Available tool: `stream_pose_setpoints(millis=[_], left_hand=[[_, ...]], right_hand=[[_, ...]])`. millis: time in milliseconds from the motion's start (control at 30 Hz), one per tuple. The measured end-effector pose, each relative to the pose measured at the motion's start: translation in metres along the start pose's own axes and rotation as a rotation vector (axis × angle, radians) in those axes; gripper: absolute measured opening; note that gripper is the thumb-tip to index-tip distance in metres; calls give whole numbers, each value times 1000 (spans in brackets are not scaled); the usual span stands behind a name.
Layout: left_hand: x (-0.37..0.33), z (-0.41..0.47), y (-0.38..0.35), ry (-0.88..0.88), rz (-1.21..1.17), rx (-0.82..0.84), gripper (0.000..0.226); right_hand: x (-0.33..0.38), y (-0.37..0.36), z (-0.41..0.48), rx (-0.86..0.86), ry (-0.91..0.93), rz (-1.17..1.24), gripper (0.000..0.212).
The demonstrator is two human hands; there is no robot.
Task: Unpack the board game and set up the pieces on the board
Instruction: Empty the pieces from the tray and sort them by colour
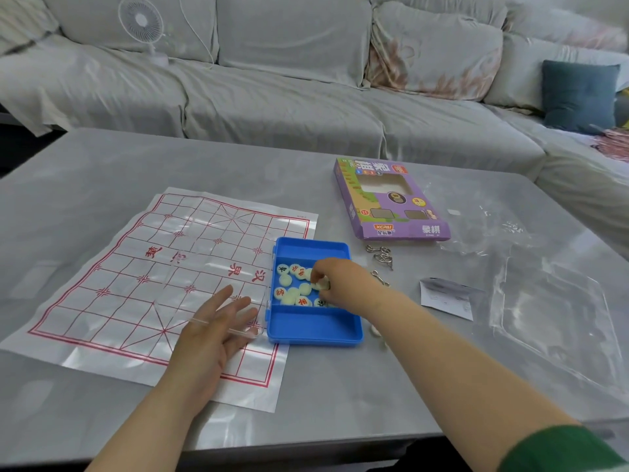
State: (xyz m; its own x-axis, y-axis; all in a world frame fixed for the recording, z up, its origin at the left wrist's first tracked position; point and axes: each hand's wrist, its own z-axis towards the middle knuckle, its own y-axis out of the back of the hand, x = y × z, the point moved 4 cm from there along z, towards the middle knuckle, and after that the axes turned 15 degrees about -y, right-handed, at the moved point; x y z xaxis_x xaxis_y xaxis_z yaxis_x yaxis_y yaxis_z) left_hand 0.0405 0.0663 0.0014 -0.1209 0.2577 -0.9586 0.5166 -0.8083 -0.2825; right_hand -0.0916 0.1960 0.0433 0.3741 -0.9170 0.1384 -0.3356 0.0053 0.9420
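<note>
While the left hand (pixel 211 332) rests flat, the right hand (pixel 337 278) pinches a piece (pixel 322 285) inside the blue case (pixel 313 327).

Home living room. A long sofa (pixel 272 107) under a loose pale grey cover runs across the room, well beyond the fingers (pixel 235 301) of the left hand (pixel 207 338). Plump back cushions (pixel 292 32) line it, and a small white fan (pixel 141 20) stands on its seat, far past those fingers. A teal cushion (pixel 578 93) lies far beyond the fingers (pixel 316 275) of the right hand (pixel 337 284). A low grey table (pixel 102 172) lies beneath both hands.
</note>
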Motion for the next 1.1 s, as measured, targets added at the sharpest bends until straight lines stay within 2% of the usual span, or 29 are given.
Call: stream_pose_setpoints(millis=[200, 267, 433, 600, 767, 933, 1100], left_hand=[[1, -3, 0, -31, 23, 17, 31], [1, -3, 1, -40, 28, 16, 31], [1, -1, 2, -67, 70, 21, 28], [3, 0, 4, -65, 58, -12, 26], [3, -2, 3, -68, 60, -4, 36], [2, -4, 3, -58, 20, -49, 34], [1, -4, 2, -57, 17, -50, 31]], right_hand=[[15, -7, 13, -8, -9, -144, 35], [14, -5, 13, -9, -30, -95, 33], [-16, 20, -13, -118, -93, 248, 22], [-60, 9, -54, -142, -123, 159, 22], [-72, -15, -70, -46, -133, 135, 26], [-72, -16, -69, -44, -145, 158, 33], [-78, -8, -62, -73, -145, 273, 28]])
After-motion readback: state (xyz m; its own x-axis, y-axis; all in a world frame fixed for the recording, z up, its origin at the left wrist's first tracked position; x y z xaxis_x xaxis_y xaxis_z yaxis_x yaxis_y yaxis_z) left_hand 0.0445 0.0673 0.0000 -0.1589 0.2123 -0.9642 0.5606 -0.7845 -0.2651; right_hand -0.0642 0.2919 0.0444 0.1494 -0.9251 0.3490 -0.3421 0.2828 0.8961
